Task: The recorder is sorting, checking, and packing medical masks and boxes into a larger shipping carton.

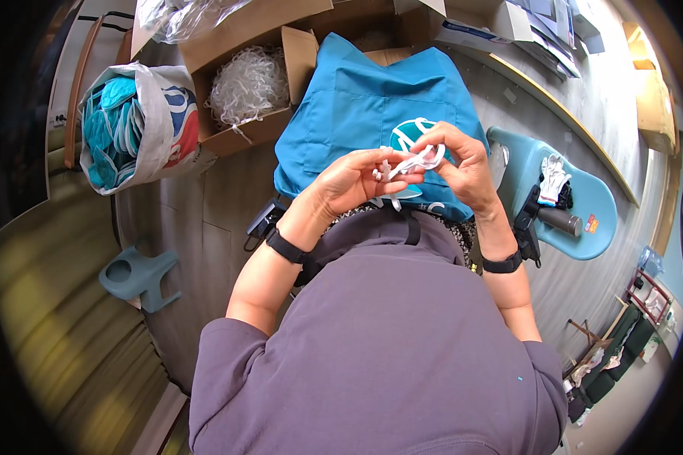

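Above my lap, both my hands work on a white strap [426,159] with small white plastic bits at its left end. My left hand [349,180], palm partly up, grips the end with the small bits between thumb and fingers. My right hand [464,163] pinches the looped part between thumb and forefinger. Just behind the hands, a teal piece with white straps [404,130] lies on the blue cloth [357,98] over my lap. The hands hide part of it. A short white end hangs below my left fingers.
At the left, a white bag [153,114] holds many teal pieces [112,136]. Beside it, a cardboard box [300,64] contains tangled white cords [248,85]. To the right, a blue stool [596,205] bears white gloves [554,180] and a dark bottle [560,221]. Another stool [148,279] stands left.
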### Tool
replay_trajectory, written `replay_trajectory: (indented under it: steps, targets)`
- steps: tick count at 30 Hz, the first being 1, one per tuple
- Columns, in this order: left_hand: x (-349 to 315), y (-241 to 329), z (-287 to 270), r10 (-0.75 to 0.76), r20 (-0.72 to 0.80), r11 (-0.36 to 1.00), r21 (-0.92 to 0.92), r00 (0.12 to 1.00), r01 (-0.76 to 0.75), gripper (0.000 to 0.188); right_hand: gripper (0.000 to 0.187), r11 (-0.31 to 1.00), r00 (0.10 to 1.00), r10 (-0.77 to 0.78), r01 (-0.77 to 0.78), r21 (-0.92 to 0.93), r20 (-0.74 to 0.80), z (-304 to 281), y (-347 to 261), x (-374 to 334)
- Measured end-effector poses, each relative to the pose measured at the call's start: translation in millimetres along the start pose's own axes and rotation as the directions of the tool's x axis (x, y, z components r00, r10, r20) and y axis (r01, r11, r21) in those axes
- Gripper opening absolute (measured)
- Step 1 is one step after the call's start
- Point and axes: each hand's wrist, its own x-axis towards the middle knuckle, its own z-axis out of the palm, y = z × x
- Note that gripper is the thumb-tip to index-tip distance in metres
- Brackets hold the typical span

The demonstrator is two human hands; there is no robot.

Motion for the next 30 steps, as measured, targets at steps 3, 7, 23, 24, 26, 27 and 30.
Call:
replay_trajectory:
  steps: [3, 7, 23, 24, 26, 27, 30]
  targets:
    - [-9.6, 7.3, 7.0, -0.097, 0.031, 0.991, 0.093, 0.995, 0.094, 0.045, 0.033, 1.000, 0.999, 0.024, -0.023, -0.012, 0.043, 5.0, 2.3, 7.2]
    - [-17.6, 16.2, 31.1, -0.167, 0.086, 0.941, 0.311, 0.982, 0.132, 0.049, 0.043, 0.911, 0.906, 0.238, -0.333, 0.243, 0.351, 13.1, 2.1, 10.9]
    - [12.4, 10.3, -20.1, -0.143, -0.197, 0.990, -0.038, 0.970, 0.139, 0.031, 0.015, 0.985, 0.997, 0.070, -0.065, 0.162, -0.019, 0.5, -5.3, -13.9]
    - [13.2, 10.9, -21.4, -0.142, -0.201, 0.990, -0.058, 0.969, 0.132, 0.031, 0.015, 0.966, 0.993, 0.093, -0.070, 0.251, -0.079, -0.5, -3.9, -17.6]
    - [15.3, 14.0, -20.2, -0.159, -0.190, 0.986, -0.090, 0.969, 0.144, 0.031, 0.016, 0.936, 0.981, 0.060, 0.009, 0.353, -0.185, -5.6, 0.6, -20.1]
    - [16.7, 19.5, -18.8, -0.166, -0.183, 0.984, -0.093, 0.969, 0.151, 0.031, 0.016, 0.916, 0.978, 0.080, 0.003, 0.401, -0.192, -8.4, 4.4, -21.7]
    - [22.1, 31.3, -31.5, -0.080, -0.307, 0.994, -0.092, 0.948, 0.055, 0.025, 0.016, 0.876, 0.971, 0.127, -0.013, 0.483, -0.204, -11.2, 5.9, -19.4]
